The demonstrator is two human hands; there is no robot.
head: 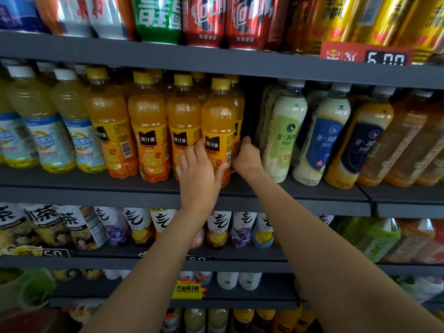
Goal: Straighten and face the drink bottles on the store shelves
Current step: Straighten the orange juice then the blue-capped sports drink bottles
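Several orange juice bottles with yellow caps stand in a row on the middle shelf (312, 191). The rightmost front orange juice bottle (218, 121) shows its black label forward. My left hand (197, 174) grips the lower front of this bottle, thumb on its right side. My right hand (245, 155) reaches round the bottle's right side, its fingers curled behind it against a second orange bottle (239, 104) standing at the back. A dark gap lies between the orange row and the pale milk-tea bottles (283, 135).
Pale lemon drink bottles (48, 131) stand left of the orange row. Cans (204, 20) fill the shelf above, beside a red price tag (365, 55). Tea bottles (134, 227) line the shelf below. Amber tea bottles (408, 140) lean at the right.
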